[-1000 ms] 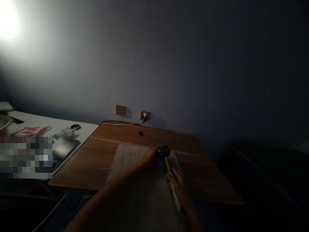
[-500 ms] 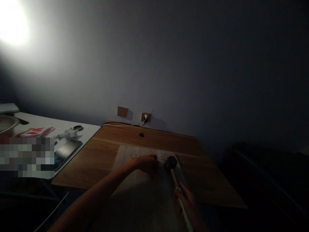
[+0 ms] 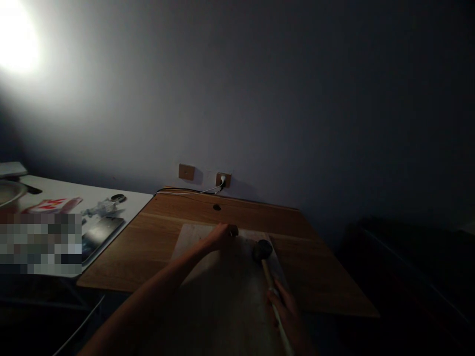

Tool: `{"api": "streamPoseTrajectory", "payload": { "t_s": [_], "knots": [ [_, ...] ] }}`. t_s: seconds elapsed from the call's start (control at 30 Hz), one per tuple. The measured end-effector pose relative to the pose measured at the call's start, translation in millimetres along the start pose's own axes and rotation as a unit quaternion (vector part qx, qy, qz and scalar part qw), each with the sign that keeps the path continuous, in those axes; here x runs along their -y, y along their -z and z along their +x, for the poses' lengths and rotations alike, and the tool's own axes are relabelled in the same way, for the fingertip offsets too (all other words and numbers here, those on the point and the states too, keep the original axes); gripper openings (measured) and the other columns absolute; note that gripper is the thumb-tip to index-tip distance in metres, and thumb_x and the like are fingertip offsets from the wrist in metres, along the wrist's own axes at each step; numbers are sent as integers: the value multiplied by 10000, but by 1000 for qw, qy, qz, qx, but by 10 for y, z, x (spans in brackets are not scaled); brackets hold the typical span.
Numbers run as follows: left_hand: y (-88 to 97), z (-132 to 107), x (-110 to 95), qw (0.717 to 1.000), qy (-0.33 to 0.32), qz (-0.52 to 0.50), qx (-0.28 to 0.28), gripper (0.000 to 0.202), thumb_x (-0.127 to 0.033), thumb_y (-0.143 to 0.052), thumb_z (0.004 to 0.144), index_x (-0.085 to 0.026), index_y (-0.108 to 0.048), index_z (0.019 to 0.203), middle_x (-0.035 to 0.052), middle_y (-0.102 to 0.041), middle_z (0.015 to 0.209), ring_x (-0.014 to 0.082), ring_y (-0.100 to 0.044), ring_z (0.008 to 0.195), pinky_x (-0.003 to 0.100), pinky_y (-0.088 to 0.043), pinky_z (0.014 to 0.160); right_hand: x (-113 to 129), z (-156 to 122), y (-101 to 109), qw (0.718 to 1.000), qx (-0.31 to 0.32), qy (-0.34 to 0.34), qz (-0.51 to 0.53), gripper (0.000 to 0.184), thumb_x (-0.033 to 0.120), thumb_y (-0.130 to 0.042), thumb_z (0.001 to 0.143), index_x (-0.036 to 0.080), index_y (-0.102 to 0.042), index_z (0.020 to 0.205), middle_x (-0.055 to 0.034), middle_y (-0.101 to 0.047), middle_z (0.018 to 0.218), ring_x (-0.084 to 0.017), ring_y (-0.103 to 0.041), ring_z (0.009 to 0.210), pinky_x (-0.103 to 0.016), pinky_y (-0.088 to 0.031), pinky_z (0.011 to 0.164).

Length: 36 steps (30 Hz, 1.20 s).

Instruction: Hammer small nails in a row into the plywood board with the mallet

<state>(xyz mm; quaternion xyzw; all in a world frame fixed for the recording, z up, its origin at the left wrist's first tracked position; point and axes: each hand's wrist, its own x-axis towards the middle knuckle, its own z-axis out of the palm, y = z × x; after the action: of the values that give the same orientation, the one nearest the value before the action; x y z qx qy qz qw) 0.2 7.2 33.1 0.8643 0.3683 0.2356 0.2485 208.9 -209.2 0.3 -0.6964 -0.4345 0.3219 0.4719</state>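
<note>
The scene is dim. A pale wooden board point(image 3: 193, 237) lies on a brown wooden desk point(image 3: 156, 237). My right hand point(image 3: 287, 311) is closed round the light handle of a mallet point(image 3: 262, 250), whose dark head rests on or just above the board's far right part. My left hand point(image 3: 218, 237) reaches to the board's far edge, fingers curled round a small dark object point(image 3: 233, 230) that I cannot make out.
A white table point(image 3: 74, 198) adjoins the desk on the left, carrying a dark tablet point(image 3: 98, 231), a red-printed packet point(image 3: 52, 203) and small clutter. Wall sockets point(image 3: 222, 179) with a plugged white cable sit behind the desk. Dark furniture point(image 3: 408, 277) stands to the right.
The mallet head came down and toward me from the board's far edge a second ago, then stayed. My left hand moved back to the far edge and now grips a small dark object.
</note>
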Motion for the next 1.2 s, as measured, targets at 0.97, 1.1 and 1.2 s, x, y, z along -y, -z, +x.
{"api": "streamPoseTrajectory", "payload": {
  "t_s": [0.97,1.1,1.2],
  "knots": [
    [-314,-61,68,998,-27,-36,-46,255,-83,-564,757,-171,-726,933,48,-696,905,153,-626,795,239,-457,729,221,-6,-72,998,60,-13,12,581,596,-620,764,210,-678,1195,-30,-705,821,-190,-646,665,-259,-513,534],
    [-324,-67,67,995,-17,-73,-58,390,-72,-554,739,-160,-672,1100,23,-713,835,149,-634,742,234,-447,683,469,80,-185,996,92,17,14,491,556,-577,797,188,-669,1108,18,-610,680,-120,-509,481,-212,-411,425],
    [-326,-75,64,993,-20,-105,-54,431,-92,-563,747,-151,-618,1170,20,-720,815,154,-645,708,229,-433,632,605,138,-281,992,123,33,0,434,511,-543,825,181,-651,1086,43,-554,642,-99,-460,429,-202,-374,393]
  ]
}}
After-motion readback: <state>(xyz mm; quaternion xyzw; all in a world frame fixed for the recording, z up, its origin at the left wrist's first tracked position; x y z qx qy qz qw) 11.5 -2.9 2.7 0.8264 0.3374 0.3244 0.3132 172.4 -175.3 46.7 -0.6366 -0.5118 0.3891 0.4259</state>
